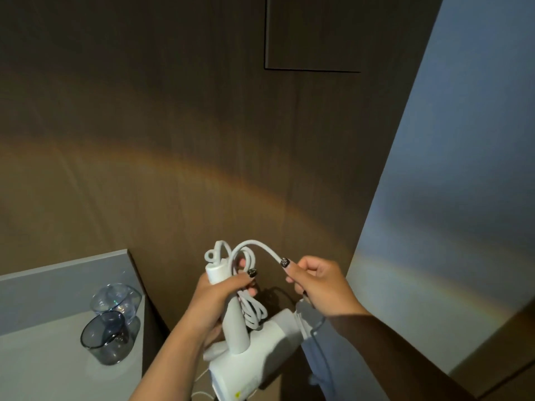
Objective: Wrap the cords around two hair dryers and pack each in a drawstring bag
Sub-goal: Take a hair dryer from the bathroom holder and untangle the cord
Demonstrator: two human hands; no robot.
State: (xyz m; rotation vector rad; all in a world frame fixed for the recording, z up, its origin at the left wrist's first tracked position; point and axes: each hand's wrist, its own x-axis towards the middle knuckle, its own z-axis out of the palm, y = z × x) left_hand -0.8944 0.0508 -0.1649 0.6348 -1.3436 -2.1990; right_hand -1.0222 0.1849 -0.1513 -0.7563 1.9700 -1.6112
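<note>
To your left, two clear tumblers (111, 322) sit touching on the grey tabletop (43, 360). Ahead stands a brown wood-grain wall (173, 140) with a recessed panel (333, 33).

The hair dryer (254, 351) looks like smooth white plastic with a soft, matt sheen, and its cord (254, 285) has a smooth, rubbery white jacket. On the left, two tumblers (111, 322) are clear, glossy material, one colourless and one smoke-grey, catching small highlights. The tabletop (58, 357) beneath them is a pale grey, smooth and matt. The far wall (173, 140) shows dark brown wood grain with a low sheen.
</note>
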